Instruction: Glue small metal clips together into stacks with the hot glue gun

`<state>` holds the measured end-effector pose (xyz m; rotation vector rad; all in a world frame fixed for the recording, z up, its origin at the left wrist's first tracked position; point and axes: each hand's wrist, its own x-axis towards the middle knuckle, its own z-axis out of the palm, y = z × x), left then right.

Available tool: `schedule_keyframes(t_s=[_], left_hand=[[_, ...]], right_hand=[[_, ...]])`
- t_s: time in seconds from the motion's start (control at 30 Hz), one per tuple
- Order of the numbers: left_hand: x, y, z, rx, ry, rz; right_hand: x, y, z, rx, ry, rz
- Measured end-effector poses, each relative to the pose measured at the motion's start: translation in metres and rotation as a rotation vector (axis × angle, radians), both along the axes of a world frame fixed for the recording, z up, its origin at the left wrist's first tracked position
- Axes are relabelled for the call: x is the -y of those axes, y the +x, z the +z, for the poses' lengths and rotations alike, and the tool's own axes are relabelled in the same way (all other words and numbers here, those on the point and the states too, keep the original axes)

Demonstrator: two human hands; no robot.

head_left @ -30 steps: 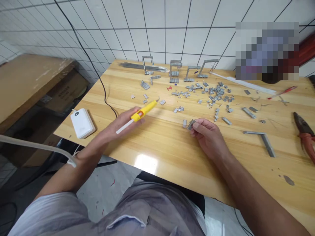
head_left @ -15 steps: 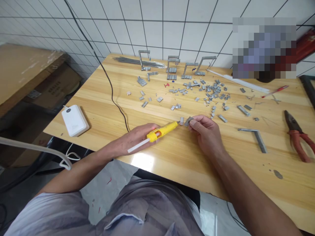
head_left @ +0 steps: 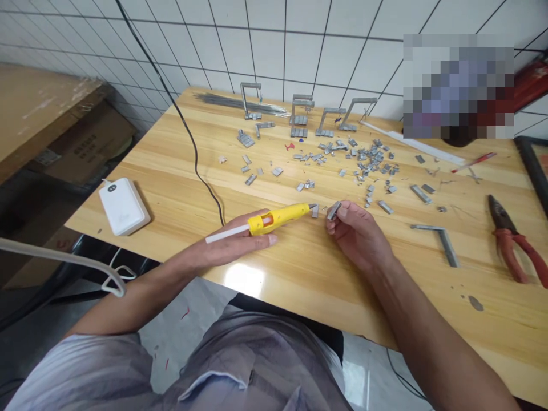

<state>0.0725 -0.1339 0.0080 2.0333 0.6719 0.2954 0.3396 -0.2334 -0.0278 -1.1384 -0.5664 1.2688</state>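
Observation:
My left hand (head_left: pixel 233 242) is closed round a yellow hot glue gun (head_left: pixel 280 217), with the thumb stretched out below it. A white glue stick (head_left: pixel 226 233) sticks out of its back end. The nozzle points right, beside a small grey metal piece (head_left: pixel 315 211) on the table; whether they touch I cannot tell. Just to the right, my right hand (head_left: pixel 362 231) pinches another small grey metal piece (head_left: pixel 334 210) between thumb and fingers, tilted and raised near the nozzle.
Loose grey pieces (head_left: pixel 372 157) lie scattered across the wooden table (head_left: pixel 171 188). Behind them stand several small angled frames (head_left: pixel 359 101) and a bundle of thin wires (head_left: pixel 240 104). Red-handled pliers (head_left: pixel 509 240) and an L-shaped piece (head_left: pixel 447 245) lie right; a white power bank (head_left: pixel 124 206) lies left.
My left hand has turned the glue gun to a flatter angle, its back end moving left and up. My right hand has tilted its grey piece more upright.

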Motion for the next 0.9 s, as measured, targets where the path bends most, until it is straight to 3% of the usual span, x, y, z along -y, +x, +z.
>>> schedule_keyframes(t_s=[0.13, 0.37, 0.67, 0.9], left_hand=[[-0.008, 0.002, -0.007, 0.023, -0.274, 0.040], [-0.019, 0.008, -0.013, 0.178, -0.578, 0.111], [-0.022, 0.009, -0.016, 0.166, -0.561, 0.100], [-0.020, 0.010, -0.013, 0.202, -0.659, 0.079]], right_hand=[[0.000, 0.002, 0.000, -0.005, 0.008, 0.020], [0.001, 0.000, 0.003, -0.049, -0.002, -0.001], [0.000, 0.002, 0.005, -0.112, 0.028, 0.058], [0.002, 0.004, 0.005, -0.202, 0.093, 0.114]])
